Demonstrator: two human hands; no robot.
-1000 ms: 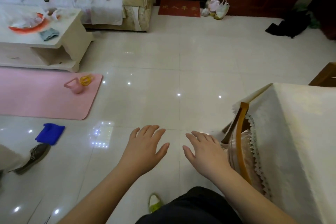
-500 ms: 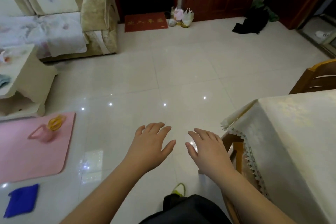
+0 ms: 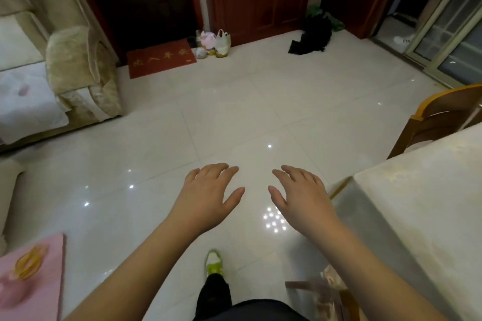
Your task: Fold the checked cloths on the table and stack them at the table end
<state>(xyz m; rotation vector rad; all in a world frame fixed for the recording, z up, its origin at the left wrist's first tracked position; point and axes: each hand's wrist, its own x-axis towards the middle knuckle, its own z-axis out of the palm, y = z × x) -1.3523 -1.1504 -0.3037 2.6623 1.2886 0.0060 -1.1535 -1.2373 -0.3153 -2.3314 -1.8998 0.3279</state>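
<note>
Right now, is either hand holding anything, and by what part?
Nothing is held. The left hand and right hand hang open above the floor.

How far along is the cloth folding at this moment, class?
Nothing looks done: no checked cloth or stack shows on the visible part of the table. In hand: nothing; the left hand and right hand hover open over the floor. All folding and stacking remains.
</note>
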